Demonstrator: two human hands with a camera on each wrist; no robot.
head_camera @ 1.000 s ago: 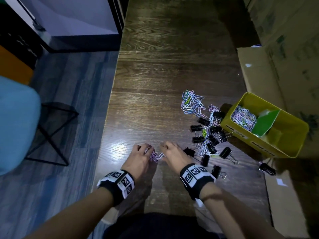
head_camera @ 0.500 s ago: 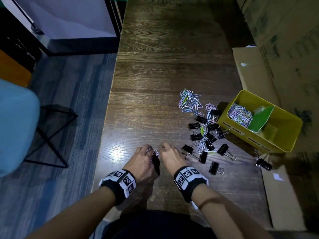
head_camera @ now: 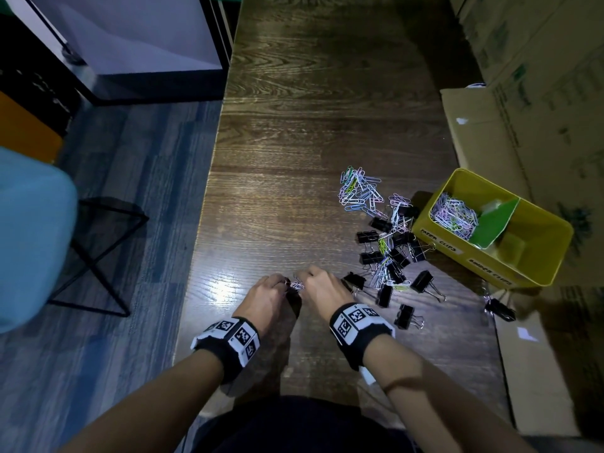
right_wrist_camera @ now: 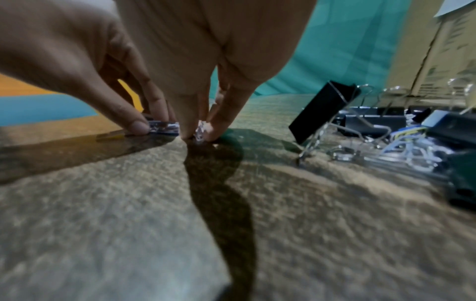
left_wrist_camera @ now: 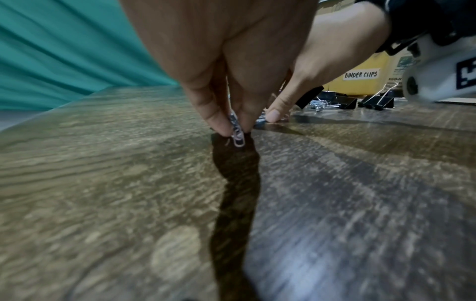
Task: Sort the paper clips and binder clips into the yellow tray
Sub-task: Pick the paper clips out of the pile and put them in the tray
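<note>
Both hands' fingers (left_wrist_camera: 213,114) pinch paper clips (head_camera: 295,285); yellow tray (head_camera: 483,266) reads "BINDER CLIPS".

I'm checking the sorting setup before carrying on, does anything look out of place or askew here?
Yes. The green divider in the yellow tray leans at a slant instead of standing upright. One binder clip lies apart from the main pile, near the cardboard. Both hands pinch paper clips.

A dark wooden table (head_camera: 310,132) fills the middle of the head view. Flattened cardboard (head_camera: 483,135) lies along its right edge, and a teal chair (head_camera: 32,237) stands on the grey-blue floor (head_camera: 130,191) at left.
</note>
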